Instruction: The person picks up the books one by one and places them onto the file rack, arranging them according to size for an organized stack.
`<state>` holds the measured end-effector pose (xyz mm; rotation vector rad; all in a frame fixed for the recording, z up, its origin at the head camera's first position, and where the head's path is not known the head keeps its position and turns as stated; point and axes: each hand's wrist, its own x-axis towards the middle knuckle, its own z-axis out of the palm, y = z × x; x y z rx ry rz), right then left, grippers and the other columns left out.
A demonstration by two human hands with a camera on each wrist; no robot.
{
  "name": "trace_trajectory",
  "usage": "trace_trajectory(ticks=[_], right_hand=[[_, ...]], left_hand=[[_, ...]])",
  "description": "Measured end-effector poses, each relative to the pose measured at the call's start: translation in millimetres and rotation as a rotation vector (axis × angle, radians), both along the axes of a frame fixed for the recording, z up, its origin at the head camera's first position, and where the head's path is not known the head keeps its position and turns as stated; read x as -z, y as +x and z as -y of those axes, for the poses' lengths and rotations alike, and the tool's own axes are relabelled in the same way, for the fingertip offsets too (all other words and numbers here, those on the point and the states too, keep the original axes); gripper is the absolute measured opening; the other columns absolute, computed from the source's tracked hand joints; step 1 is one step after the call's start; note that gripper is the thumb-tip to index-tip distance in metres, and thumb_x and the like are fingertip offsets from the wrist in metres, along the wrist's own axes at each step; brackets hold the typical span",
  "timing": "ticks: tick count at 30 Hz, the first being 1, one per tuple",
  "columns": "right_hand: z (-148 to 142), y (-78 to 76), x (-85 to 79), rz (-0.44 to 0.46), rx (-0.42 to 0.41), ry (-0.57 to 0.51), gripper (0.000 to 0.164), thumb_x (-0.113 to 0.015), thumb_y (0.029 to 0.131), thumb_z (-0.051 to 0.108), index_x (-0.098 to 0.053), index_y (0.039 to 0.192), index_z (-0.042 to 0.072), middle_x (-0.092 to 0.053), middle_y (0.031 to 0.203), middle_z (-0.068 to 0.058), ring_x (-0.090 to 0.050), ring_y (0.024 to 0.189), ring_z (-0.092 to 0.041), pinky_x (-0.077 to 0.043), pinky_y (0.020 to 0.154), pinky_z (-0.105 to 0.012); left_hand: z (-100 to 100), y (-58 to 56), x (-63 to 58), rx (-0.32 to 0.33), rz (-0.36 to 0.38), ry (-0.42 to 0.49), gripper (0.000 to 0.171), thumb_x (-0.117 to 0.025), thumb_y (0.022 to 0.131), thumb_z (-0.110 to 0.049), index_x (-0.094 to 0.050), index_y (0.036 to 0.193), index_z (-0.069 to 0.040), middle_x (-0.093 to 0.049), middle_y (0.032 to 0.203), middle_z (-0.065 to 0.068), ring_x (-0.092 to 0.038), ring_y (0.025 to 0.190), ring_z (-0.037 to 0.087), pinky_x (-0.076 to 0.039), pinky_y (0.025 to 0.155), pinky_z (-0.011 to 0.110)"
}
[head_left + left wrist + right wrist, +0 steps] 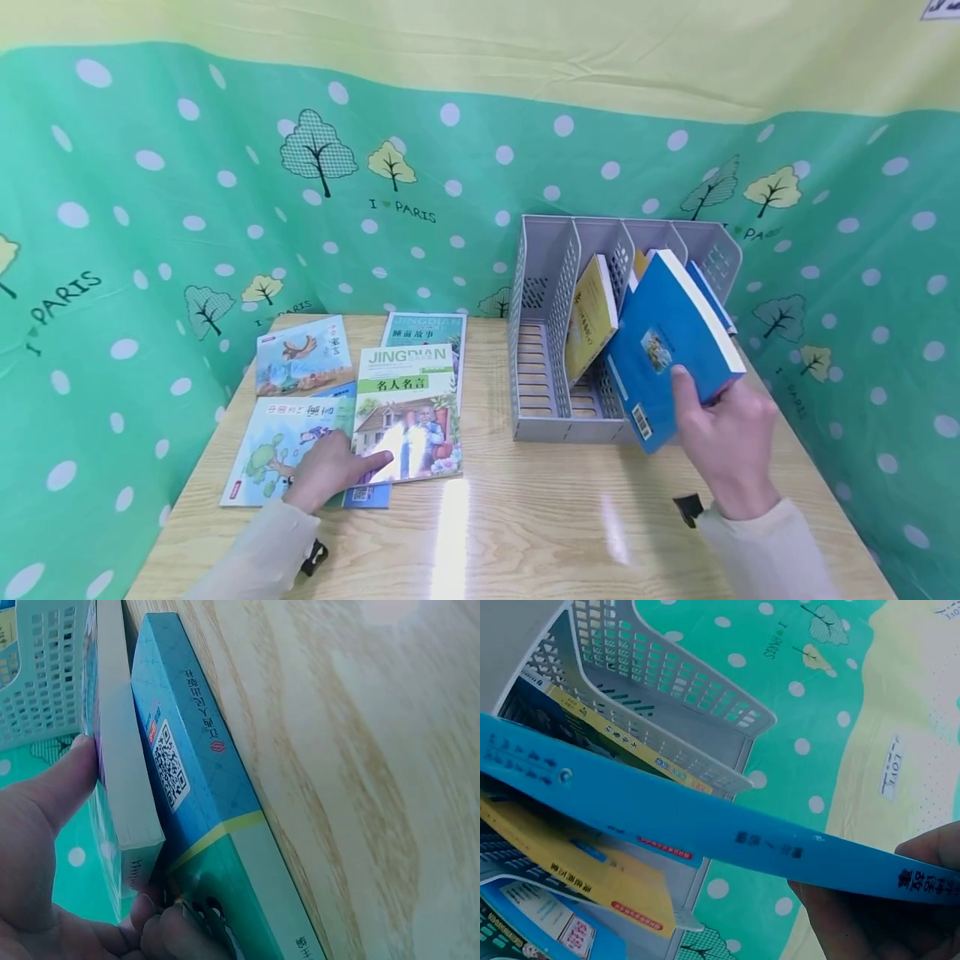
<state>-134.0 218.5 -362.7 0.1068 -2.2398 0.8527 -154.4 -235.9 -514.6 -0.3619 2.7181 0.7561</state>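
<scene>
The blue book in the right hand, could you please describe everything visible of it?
The blue book looks thick and paper-made, closed, with pale page edges, a small picture and lower-corner barcode on its cover, and dark lettering along its spine. It tilts at the front of the grey rack, gripped by the right hand, thumb on the cover; rack contact is unclear.

Fingers (pixel 826 919) gripping blue book (pixel 705 816), grey rack (pixel 709 741)
</scene>
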Motion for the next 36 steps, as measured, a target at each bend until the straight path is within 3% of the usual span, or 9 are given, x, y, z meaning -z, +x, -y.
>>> trace_trajectory(ticks=[5, 9, 12, 16, 20, 23, 27, 32, 36], right_hand=[[6.6, -8.7, -2.5, -0.003, -0.011, 0.005, 0.042, -0.062, 0.091, 0.019, -0.059, 0.126, -0.003, -0.064, 0.114, -0.022, -0.063, 0.094, -0.043, -0.046, 0.073, -0.018], [13.4, -18.7, -2.7, 0.031, -0.017, -0.011, 0.040, -0.059, 0.093, 0.022, -0.061, 0.122, -0.005, -0.065, 0.111, -0.022, -0.064, 0.091, -0.042, -0.051, 0.069, -0.025], [17.1, -27.9, -0.2, 0.037, -0.017, -0.015, 0.038, -0.059, 0.094, 0.023, -0.064, 0.114, -0.008, -0.067, 0.103, -0.025, -0.068, 0.078, -0.042, -0.053, 0.052, -0.023], [20.0, -39.1, 6.9, 0.019, -0.011, -0.005, 0.037, -0.060, 0.093, 0.022, -0.066, 0.104, -0.012, -0.068, 0.094, -0.028, -0.067, 0.059, -0.039, -0.032, 0.031, -0.018], [23.4, -48.1, 14.3, 0.018, -0.004, -0.007, 0.037, -0.060, 0.093, 0.024, -0.066, 0.102, -0.012, -0.069, 0.092, -0.027, -0.066, 0.057, -0.037, -0.034, 0.034, -0.015], [26.4, -54.9, 19.1, 0.021, -0.002, -0.005, 0.036, -0.059, 0.094, 0.025, -0.064, 0.081, -0.008, -0.067, 0.069, -0.021, -0.058, 0.044, -0.027, -0.030, 0.031, -0.019], [30.0, -65.4, 25.9, 0.008, 0.003, 0.014, 0.042, -0.059, 0.094, 0.023, -0.048, 0.059, 0.004, -0.048, 0.046, -0.007, -0.041, 0.034, -0.015, -0.026, 0.031, -0.023], [33.3, -79.4, 34.1, 0.020, -0.015, 0.011, 0.035, -0.057, 0.095, 0.023, -0.051, 0.065, 0.005, -0.050, 0.050, -0.007, -0.044, 0.037, -0.016, -0.032, 0.033, -0.025], [34.9, -89.0, 40.8, 0.036, -0.025, 0.000, 0.030, -0.056, 0.096, 0.024, -0.062, 0.087, -0.004, -0.067, 0.073, -0.019, -0.064, 0.054, -0.029, -0.052, 0.044, -0.037]], left_hand=[[0.5, 0.0, -1.5, -0.004, 0.010, -0.001, 0.072, -0.070, 0.063, -0.074, -0.053, 0.077, -0.006, -0.043, 0.064, 0.005, -0.040, 0.054, 0.018, -0.031, 0.046, 0.029], [2.0, 0.3, -1.3, -0.007, 0.009, -0.005, 0.075, -0.069, 0.061, -0.076, -0.053, 0.080, -0.005, -0.044, 0.066, 0.006, -0.043, 0.057, 0.020, -0.033, 0.048, 0.030], [3.2, 0.2, -0.6, 0.003, 0.008, 0.000, 0.074, -0.068, 0.062, -0.077, -0.053, 0.077, -0.006, -0.043, 0.065, 0.005, -0.041, 0.057, 0.019, -0.032, 0.048, 0.030], [3.5, -1.3, -1.2, 0.023, 0.010, 0.010, 0.069, -0.068, 0.064, -0.074, -0.051, 0.073, -0.008, -0.042, 0.064, 0.004, -0.039, 0.055, 0.018, -0.031, 0.047, 0.029], [3.9, -2.0, -4.3, 0.031, 0.022, 0.017, 0.070, -0.069, 0.066, -0.072, -0.054, 0.078, -0.005, -0.046, 0.067, 0.007, -0.044, 0.058, 0.020, -0.034, 0.048, 0.031], [5.2, -2.0, -5.9, 0.030, 0.034, 0.028, 0.075, -0.068, 0.067, -0.072, -0.058, 0.087, -0.001, -0.051, 0.071, 0.009, -0.048, 0.062, 0.023, -0.037, 0.050, 0.032], [6.9, -2.1, -6.6, 0.032, 0.047, 0.036, 0.084, -0.066, 0.067, -0.074, -0.061, 0.099, 0.004, -0.056, 0.075, 0.008, -0.052, 0.066, 0.023, -0.041, 0.053, 0.033], [8.1, -1.8, -4.9, 0.042, 0.026, 0.034, 0.082, -0.066, 0.068, -0.073, -0.063, 0.099, 0.002, -0.057, 0.076, 0.006, -0.053, 0.069, 0.023, -0.042, 0.055, 0.033], [7.5, -0.6, -1.1, 0.039, -0.026, 0.023, 0.063, -0.068, 0.072, -0.067, -0.058, 0.081, -0.005, -0.051, 0.068, 0.005, -0.047, 0.061, 0.021, -0.036, 0.051, 0.031]])
